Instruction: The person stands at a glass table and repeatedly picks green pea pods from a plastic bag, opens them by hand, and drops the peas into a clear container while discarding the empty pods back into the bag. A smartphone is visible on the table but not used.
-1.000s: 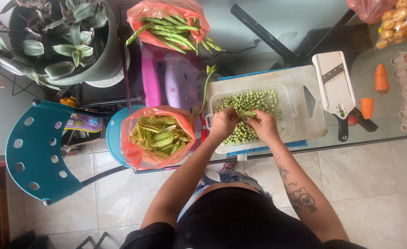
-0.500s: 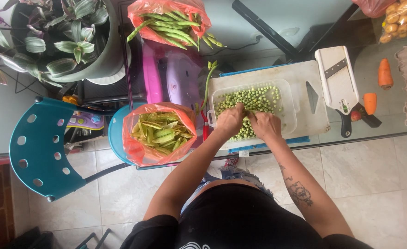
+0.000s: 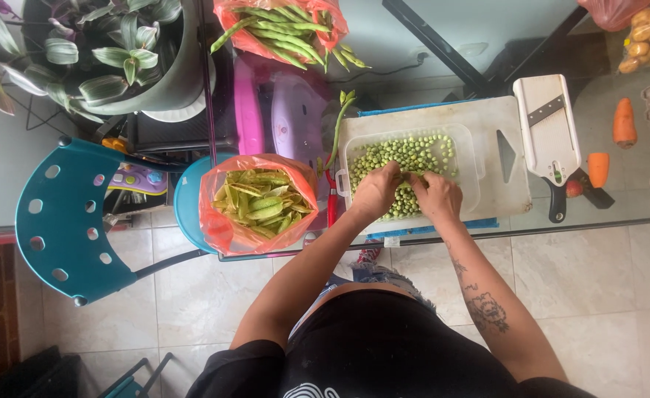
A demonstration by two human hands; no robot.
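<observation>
We see our left hand (image 3: pixel 376 193) and right hand (image 3: pixel 437 196) close together over the clear rectangular plastic tub of shelled green peas (image 3: pixel 406 166), fingertips pinching a slim green pea pod (image 3: pixel 406 175) between them; the pod is mostly hidden. The tub rests on a white plastic cutting board (image 3: pixel 498 184) on the glass table (image 3: pixel 612 199). Left of it, an orange plastic bag of empty pods (image 3: pixel 255 205) sits on a teal chair (image 3: pixel 67 221). Beyond, a 2nd orange bag of whole green pods (image 3: pixel 284 29) lies open. A white mandoline slicer (image 3: pixel 547 133) lies right.
</observation>
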